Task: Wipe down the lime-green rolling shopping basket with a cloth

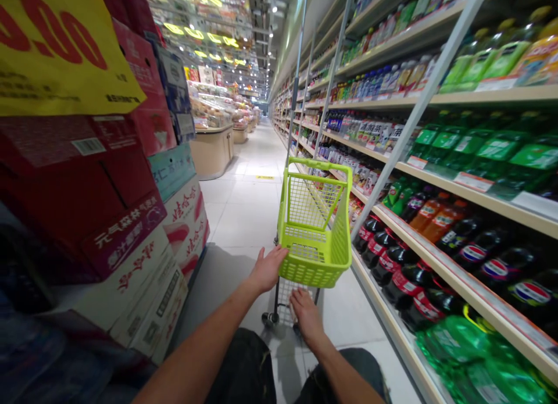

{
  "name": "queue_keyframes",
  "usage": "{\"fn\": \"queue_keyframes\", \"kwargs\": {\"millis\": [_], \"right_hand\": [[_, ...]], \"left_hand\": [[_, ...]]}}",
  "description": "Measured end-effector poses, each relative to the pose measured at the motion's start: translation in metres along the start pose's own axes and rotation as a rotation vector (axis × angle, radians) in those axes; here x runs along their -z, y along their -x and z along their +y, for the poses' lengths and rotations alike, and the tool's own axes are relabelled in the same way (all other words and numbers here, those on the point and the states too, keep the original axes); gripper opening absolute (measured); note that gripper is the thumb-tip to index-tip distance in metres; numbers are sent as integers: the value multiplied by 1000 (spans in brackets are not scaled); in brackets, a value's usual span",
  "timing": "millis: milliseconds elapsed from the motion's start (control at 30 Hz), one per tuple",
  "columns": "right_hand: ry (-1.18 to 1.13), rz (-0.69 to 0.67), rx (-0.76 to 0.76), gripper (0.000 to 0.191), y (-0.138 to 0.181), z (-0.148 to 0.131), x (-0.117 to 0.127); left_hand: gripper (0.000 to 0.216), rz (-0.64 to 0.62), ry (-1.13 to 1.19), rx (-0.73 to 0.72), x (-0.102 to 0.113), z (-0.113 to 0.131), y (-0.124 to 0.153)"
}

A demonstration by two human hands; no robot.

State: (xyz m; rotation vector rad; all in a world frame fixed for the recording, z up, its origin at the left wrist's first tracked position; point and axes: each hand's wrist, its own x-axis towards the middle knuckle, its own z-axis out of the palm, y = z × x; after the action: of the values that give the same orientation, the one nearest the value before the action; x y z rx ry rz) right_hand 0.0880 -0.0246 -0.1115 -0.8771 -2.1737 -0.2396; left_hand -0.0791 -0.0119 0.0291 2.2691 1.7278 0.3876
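Observation:
A lime-green shopping cart [320, 270] with a lattice basket stands directly in front of me in the aisle. No goods show inside its basket. My left hand [268, 269] is at the basket's lower left edge, fingers stretched out and thumb raised. Its fingertips seem to touch the plastic, but I cannot tell for certain. Just under the basket is my right hand [306, 312], palm down with fingers extended, holding nothing. The cart's dark frame and a black wheel [270, 319] show between and beside my hands. My knees are bent below.
Shelves with green soda bottles [492, 151] and cola bottles [488, 258] line the right side. Stacked drink cartons [126, 270] and a yellow price sign [65, 49] rise at left. Farther along the tiled aisle [239, 212] stands a rounded display counter [213, 151].

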Motion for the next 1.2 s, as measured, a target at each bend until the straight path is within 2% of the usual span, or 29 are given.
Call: {"fn": "queue_keyframes", "kwargs": {"millis": [67,167,233,300,400,500,567,633,733,833,900,967,1067,1133,1200], "right_hand": [[-21,30,11,37,-4,-1,11],[-44,116,38,41,-35,0,31],[-20,140,35,42,-49,4,32],[15,111,64,41,-42,8,24],[51,33,104,41,-12,14,19],[40,53,50,45,0,23,42],[29,123,-29,49,-9,32,64],[56,176,-77,52,-18,41,76],[79,147,-81,53,-8,49,64],[77,50,-61,53,22,50,41],[78,13,-80,55,33,49,40],[71,35,-120,58,30,49,51],[72,157,-193,65,13,49,69],[82,191,-223,67,12,51,66],[95,167,-223,66,25,52,52]], "left_hand": [[64,0,37,19,-2,1,-1],[65,-8,72,47,-5,3,-3],[64,-19,69,54,-5,5,-3],[63,-23,48,50,-4,8,-2],[58,-5,12,29,-1,12,1],[50,16,-35,17,1,17,4],[45,56,-74,20,-1,23,4],[44,85,-94,-21,-7,31,3],[46,62,-80,-106,-20,44,3],[47,69,-71,-86,-28,50,4],[48,67,-83,-72,-28,50,4],[51,46,-97,-63,-26,48,4],[56,24,-101,-44,-24,48,3],[58,21,-101,-35,-23,49,4],[60,17,-106,-35,-24,50,6]]}}
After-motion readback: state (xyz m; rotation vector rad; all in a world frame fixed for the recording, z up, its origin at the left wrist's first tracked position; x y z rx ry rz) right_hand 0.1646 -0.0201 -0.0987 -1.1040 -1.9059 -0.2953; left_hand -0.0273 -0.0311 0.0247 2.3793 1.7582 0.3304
